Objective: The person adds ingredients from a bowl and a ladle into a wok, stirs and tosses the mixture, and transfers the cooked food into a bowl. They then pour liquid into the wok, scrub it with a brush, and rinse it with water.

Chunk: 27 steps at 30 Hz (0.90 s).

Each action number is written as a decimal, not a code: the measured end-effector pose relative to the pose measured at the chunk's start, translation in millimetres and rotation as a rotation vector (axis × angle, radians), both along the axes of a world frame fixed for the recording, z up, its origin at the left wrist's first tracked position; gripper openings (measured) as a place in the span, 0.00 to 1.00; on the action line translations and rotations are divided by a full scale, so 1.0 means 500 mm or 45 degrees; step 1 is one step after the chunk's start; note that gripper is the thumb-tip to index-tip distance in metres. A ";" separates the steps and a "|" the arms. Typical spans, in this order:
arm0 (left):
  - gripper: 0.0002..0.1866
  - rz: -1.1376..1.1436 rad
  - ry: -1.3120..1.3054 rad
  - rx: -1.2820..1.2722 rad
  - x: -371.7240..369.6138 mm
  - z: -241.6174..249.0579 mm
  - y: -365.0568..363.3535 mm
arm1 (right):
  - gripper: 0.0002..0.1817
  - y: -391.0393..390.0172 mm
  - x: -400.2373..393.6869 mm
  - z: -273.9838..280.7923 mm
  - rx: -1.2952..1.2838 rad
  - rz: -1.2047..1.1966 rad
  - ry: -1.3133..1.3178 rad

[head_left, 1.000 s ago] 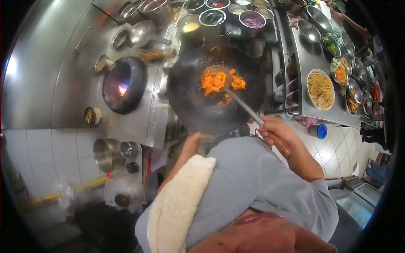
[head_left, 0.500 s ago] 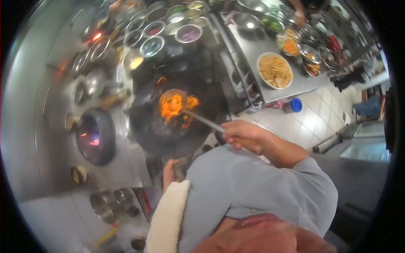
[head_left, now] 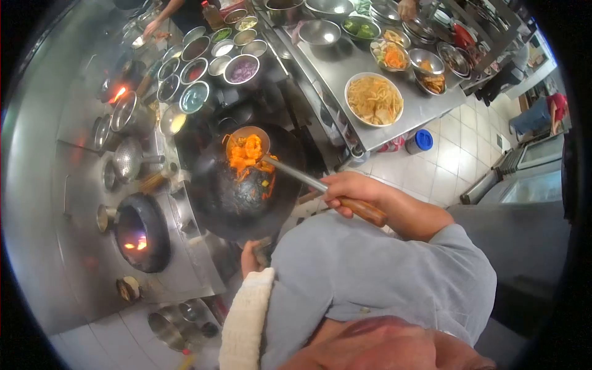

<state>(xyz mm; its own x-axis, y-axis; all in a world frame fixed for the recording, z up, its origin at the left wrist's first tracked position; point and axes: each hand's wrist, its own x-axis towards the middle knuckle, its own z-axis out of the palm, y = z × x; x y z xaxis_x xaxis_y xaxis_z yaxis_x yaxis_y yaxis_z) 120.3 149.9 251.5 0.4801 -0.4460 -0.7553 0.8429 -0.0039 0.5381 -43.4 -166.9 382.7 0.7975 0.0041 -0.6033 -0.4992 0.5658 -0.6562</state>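
Note:
My right hand is closed around the handle of a long ladle, which has a metal shaft and a wooden end. Its round bowl lies over the far part of a dark wok and carries orange food pieces. More orange bits and a glossy wet patch show on the wok's inner surface. Close to my body, my left hand grips at the wok's near edge, with what looks like a greyish cloth. My sleeve and a cream towel partly hide that hand.
Several small ingredient bowls stand beyond the wok. A burner ring with flames is at left, near a perforated ladle. On the steel counter at right is a plate of noodle-like food. Another person's hand appears at top left.
The view has shifted, so the bowls and counter sit farther left. The wok sits slightly lower in view, and the ladle's bowl, still holding orange food, is nearer its far side.

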 end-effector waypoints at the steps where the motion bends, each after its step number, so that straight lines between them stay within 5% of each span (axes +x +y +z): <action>1: 0.15 -0.016 0.011 0.028 -0.009 -0.010 -0.011 | 0.25 -0.019 -0.006 -0.001 0.026 -0.012 0.004; 6: 0.14 0.177 0.095 0.003 -0.081 0.004 -0.103 | 0.25 -0.120 -0.044 -0.003 0.069 0.016 0.024; 8: 0.12 -0.490 -1.602 0.242 -0.120 -0.014 -0.109 | 0.25 -0.166 -0.058 0.001 0.152 0.012 0.005; 9: 0.12 -0.475 -1.600 0.255 -0.128 -0.041 -0.115 | 0.25 -0.186 -0.063 0.005 0.154 0.030 0.005; 11: 0.08 -0.044 -0.500 0.095 -0.143 -0.079 -0.141 | 0.25 -0.222 -0.075 0.015 0.079 0.051 0.024; 12: 0.08 -0.026 -0.497 0.103 -0.156 -0.076 -0.155 | 0.25 -0.239 -0.079 0.023 0.083 0.070 0.027; 14: 0.08 0.001 -0.356 0.173 -0.178 -0.053 -0.193 | 0.04 -0.270 -0.087 0.041 0.024 0.078 0.020; 18: 0.10 -0.006 -0.593 0.269 -0.217 0.007 -0.267 | 0.09 -0.324 -0.104 0.062 0.066 0.054 -0.024; 20: 0.12 0.265 -0.112 0.170 -0.219 0.022 -0.300 | 0.16 -0.346 -0.109 0.076 0.063 -0.011 -0.042; 24: 0.11 0.199 -0.303 0.115 -0.232 0.035 -0.316 | 0.24 -0.393 -0.124 0.081 0.035 -0.108 -0.107; 27: 0.11 0.236 -0.055 0.181 -0.218 0.005 -0.311 | 0.22 -0.418 -0.129 0.103 0.022 -0.251 -0.133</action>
<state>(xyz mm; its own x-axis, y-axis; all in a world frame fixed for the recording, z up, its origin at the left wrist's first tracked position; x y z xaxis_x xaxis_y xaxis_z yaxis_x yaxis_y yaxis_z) 11.5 -5.4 254.2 0.5772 -0.2379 -0.7812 0.8124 0.0706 0.5788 -108.1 -375.8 434.2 0.8421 -0.1485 -0.5185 -0.3076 0.6574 -0.6879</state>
